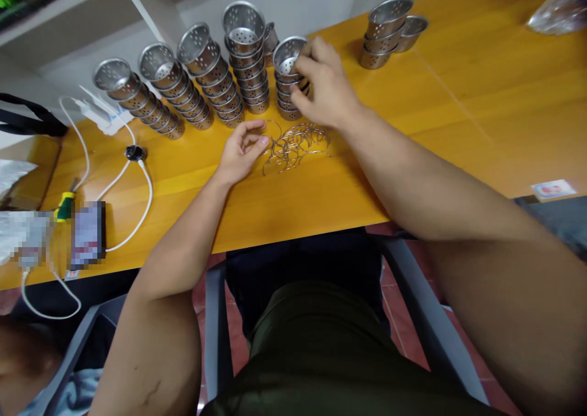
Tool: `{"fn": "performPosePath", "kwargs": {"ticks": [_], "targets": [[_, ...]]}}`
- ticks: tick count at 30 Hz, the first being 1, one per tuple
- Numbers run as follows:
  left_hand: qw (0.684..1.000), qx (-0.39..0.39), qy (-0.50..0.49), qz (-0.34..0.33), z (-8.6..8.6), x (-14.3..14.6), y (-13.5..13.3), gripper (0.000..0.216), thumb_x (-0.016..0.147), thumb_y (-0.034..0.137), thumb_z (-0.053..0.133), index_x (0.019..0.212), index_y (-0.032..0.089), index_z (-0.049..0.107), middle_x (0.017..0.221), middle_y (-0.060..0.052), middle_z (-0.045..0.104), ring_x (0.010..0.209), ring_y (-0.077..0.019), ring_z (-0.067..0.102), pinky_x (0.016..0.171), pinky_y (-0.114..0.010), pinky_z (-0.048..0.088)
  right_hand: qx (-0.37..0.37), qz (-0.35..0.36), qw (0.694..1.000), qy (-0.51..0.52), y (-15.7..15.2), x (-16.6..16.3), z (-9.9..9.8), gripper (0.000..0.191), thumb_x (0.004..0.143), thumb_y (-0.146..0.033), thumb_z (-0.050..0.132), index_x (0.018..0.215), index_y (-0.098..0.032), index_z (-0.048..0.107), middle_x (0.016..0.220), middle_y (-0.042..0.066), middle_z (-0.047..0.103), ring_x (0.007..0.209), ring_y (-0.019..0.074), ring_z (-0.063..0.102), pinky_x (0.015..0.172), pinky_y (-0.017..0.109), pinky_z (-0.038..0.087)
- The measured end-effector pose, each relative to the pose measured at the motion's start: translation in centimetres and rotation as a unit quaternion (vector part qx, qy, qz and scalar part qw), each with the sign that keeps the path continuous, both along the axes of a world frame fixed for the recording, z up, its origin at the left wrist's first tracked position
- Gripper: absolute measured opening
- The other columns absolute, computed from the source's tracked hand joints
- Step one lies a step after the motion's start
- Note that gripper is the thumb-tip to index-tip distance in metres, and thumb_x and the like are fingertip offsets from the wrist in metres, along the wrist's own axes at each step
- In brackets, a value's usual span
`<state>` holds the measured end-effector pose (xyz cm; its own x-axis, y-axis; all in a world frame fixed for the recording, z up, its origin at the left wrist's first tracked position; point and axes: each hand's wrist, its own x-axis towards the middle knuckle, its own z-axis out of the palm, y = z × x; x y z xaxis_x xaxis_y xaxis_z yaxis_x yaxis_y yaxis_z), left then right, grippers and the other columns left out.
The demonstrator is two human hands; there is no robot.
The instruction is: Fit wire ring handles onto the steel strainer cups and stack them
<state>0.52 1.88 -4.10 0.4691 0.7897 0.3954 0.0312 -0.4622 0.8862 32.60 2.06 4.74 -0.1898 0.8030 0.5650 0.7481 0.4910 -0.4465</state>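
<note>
My right hand (323,79) reaches to the fifth stack of perforated metal cups. Its fingers are at the rim of the top cup (287,55) and its thumb is lower on the outside, closed on the cup's near right side. My left hand (243,150) hovers beside a loose pile of thin curved metal wires (296,147). Its fingers are loosely bent, with index finger and thumb apart. One wire end lies close to the index fingertip; contact is unclear.
More cup stacks (206,67) lean in a row to the left. A smaller cup group (385,30) stands back right, near a clear plastic bag (559,11). White cables, a phone (87,235) and a green-yellow screwdriver (65,205) lie left. Another person sits at lower left.
</note>
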Motion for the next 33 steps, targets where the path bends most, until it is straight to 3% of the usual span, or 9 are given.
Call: {"fn": "performPosePath", "kwargs": {"ticks": [7, 13, 17, 20, 23, 27, 30, 31, 33], "targets": [[1.0, 0.023, 0.01, -0.005, -0.2, -0.1, 0.1, 0.078, 0.108, 0.09, 0.099, 0.158, 0.033, 0.079, 0.166, -0.015, 0.084, 0.131, -0.0255, 0.093, 0.111, -0.039, 0.081, -0.05, -0.05, 0.996, -0.052, -1.1, -1.0, 1.4, 0.039, 0.109, -0.053, 0.075, 0.148, -0.054, 0.081, 0.173, -0.001, 0.079, 0.153, 0.0451, 0.067, 0.144, 0.08, 0.047], [1.0, 0.002, 0.018, -0.007, 0.2, 0.1, -0.3, 0.083, 0.105, 0.093, 0.1, 0.157, 0.032, 0.078, 0.165, -0.014, 0.085, 0.132, -0.0254, 0.093, 0.112, -0.039, 0.08, -0.092, -0.027, 0.995, 0.012, -1.6, -1.3, 2.6, 0.026, 0.103, -0.082, 0.077, 0.119, -0.063, 0.088, 0.153, -0.001, 0.087, 0.157, 0.0551, 0.059, 0.139, 0.09, 0.035], [1.0, -0.027, 0.014, 0.008, 0.5, 0.4, -0.6, 0.088, 0.098, 0.095, 0.105, 0.153, 0.03, 0.081, 0.162, -0.015, 0.086, 0.131, -0.026, 0.092, 0.113, -0.039, 0.079, -0.084, -0.022, 0.996, 0.024, 0.1, -1.1, 1.6, 0.036, 0.096, -0.087, 0.085, 0.106, -0.052, 0.085, 0.15, 0.004, 0.085, 0.151, 0.0553, 0.059, 0.135, 0.089, 0.035], [0.999, -0.042, 0.014, 0.02, 0.7, 0.5, -0.8, 0.091, 0.094, 0.097, 0.107, 0.151, 0.03, 0.082, 0.159, -0.016, 0.087, 0.13, -0.0274, 0.092, 0.112, -0.041, 0.078, -0.062, -0.02, 0.998, 0.026, 1.0, -1.1, 0.6, 0.036, 0.095, -0.079, 0.091, 0.103, -0.046, 0.081, 0.15, 0.007, 0.083, 0.143, 0.0534, 0.062, 0.135, 0.09, 0.036], [0.998, -0.051, 0.014, 0.023, 0.8, 0.6, -1.0, 0.093, 0.091, 0.098, 0.108, 0.149, 0.03, 0.083, 0.158, -0.015, 0.088, 0.129, -0.0275, 0.092, 0.111, -0.041, 0.078, -0.047, -0.008, 0.999, -0.016, 0.6, -0.9, -0.1, 0.027, 0.107, -0.063, 0.084, 0.128, -0.048, 0.079, 0.165, 0.006, 0.079, 0.145, 0.0511, 0.065, 0.137, 0.089, 0.042], [0.998, -0.061, 0.007, 0.029, 1.0, 0.6, -1.5, 0.091, 0.092, 0.096, 0.109, 0.148, 0.029, 0.083, 0.156, -0.014, 0.088, 0.126, -0.0241, 0.092, 0.112, -0.037, 0.078, -0.003, -0.011, 0.998, -0.059, -0.2, 0.9, 0.7, 0.065, 0.114, -0.047, 0.084, 0.175, -0.049, 0.059, 0.19, 0.005, 0.062, 0.161, 0.0425, 0.068, 0.141, 0.07, 0.059], [0.998, -0.064, 0.003, 0.029, 1.2, 0.5, -1.7, 0.087, 0.094, 0.092, 0.11, 0.147, 0.029, 0.085, 0.153, -0.013, 0.09, 0.123, -0.0218, 0.091, 0.108, -0.034, 0.077, 0.089, -0.039, 0.995, 0.002, 1.3, 3.0, 2.6, 0.047, 0.127, -0.032, 0.075, 0.172, -0.024, 0.066, 0.17, 0.017, 0.071, 0.136, 0.0347, 0.081, 0.117, 0.051, 0.073], [0.997, -0.066, 0.001, 0.026, 1.2, 0.4, -1.7, 0.085, 0.094, 0.091, 0.111, 0.147, 0.029, 0.086, 0.151, -0.012, 0.09, 0.122, -0.021, 0.091, 0.107, -0.032, 0.077, 0.113, -0.065, 0.991, 0.028, 2.1, 3.6, 3.3, 0.031, 0.132, -0.021, 0.066, 0.162, -0.016, 0.072, 0.155, 0.018, 0.078, 0.131, 0.0316, 0.082, 0.115, 0.046, 0.072], [0.997, -0.074, -0.003, 0.018, 1.3, 0.3, -1.6, 0.081, 0.096, 0.086, 0.112, 0.148, 0.029, 0.086, 0.151, -0.012, 0.091, 0.123, -0.0194, 0.091, 0.107, -0.03, 0.077, 0.09, -0.098, 0.99, 0.043, 3.9, 4.4, 4.6, 0.03, 0.134, -0.006, 0.056, 0.156, -0.009, 0.077, 0.146, 0.017, 0.083, 0.131, 0.0255, 0.081, 0.125, 0.039, 0.067]]}}
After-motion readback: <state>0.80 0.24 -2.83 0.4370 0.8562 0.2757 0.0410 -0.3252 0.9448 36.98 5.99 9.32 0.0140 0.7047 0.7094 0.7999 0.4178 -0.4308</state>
